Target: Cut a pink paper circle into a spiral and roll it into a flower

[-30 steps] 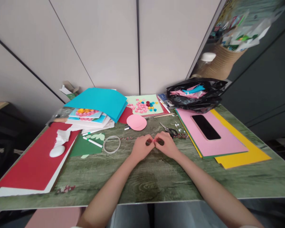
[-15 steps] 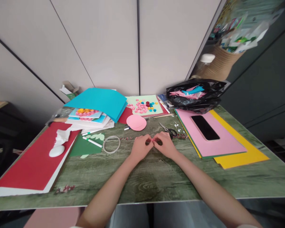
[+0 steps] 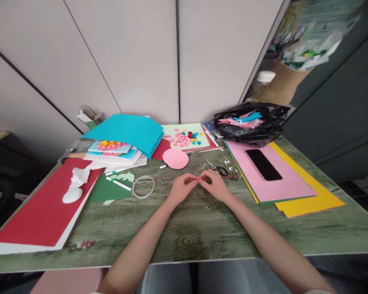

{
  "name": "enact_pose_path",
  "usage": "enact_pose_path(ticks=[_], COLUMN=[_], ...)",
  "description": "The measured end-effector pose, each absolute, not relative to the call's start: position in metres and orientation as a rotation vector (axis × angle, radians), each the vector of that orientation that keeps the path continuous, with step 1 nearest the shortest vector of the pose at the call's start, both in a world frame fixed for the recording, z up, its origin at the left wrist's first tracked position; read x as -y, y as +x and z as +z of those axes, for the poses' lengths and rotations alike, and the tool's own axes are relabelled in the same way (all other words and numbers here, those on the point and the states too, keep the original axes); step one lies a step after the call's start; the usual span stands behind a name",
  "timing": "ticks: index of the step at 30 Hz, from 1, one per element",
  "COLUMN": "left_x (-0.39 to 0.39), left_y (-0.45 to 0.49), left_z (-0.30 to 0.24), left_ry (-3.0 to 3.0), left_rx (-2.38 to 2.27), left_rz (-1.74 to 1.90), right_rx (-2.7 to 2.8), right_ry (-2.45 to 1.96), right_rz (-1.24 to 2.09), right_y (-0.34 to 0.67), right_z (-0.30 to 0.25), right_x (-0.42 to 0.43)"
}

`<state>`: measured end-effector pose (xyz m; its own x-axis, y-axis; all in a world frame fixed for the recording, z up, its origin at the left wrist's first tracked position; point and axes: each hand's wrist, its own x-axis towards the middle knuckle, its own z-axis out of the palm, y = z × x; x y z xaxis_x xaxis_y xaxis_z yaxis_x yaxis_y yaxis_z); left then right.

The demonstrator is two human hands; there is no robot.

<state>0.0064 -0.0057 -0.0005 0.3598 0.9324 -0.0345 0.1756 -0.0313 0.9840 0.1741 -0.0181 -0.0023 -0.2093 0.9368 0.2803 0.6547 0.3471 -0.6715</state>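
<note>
Between the fingertips of both hands is a small pink paper roll, pinched from either side above the table. My left hand closes on it with thumb and forefinger, and my right hand does the same from the other side. Scissors with dark handles lie just beyond my right hand. Two overlapping pink paper circles rest a little farther back. Behind them, several small pink, red, blue and yellow paper rolls are scattered on a pale green sheet.
To the left are a tape roll, a white marker, green paper, red sheets and a blue-topped paper stack. On the right, a phone lies on pink paper beside a black bag of scraps.
The fingers have shifted slightly around the small pink roll, which shows more clearly between the fingertips. The view has moved a little; the things on the table stay put.
</note>
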Motion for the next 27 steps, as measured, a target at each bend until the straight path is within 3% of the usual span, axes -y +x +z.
enact_pose_path(ticks=[6,16,27], left_x=[0.003,-0.005,-0.007], left_y=[0.007,0.004,0.003], left_z=[0.004,-0.003,-0.007], left_ry=[1.187,0.976,0.983], left_rx=[-1.014,-0.965,-0.954], left_rz=[0.870,0.881,0.874], right_rx=[1.925,1.790,2.095], right_ry=[-1.380,-1.646,-1.841], right_rz=[0.530,0.230,-0.126], right_y=[0.182,0.219,0.232], right_z=[-0.007,-0.029,-0.014], right_x=[0.013,-0.011,-0.076])
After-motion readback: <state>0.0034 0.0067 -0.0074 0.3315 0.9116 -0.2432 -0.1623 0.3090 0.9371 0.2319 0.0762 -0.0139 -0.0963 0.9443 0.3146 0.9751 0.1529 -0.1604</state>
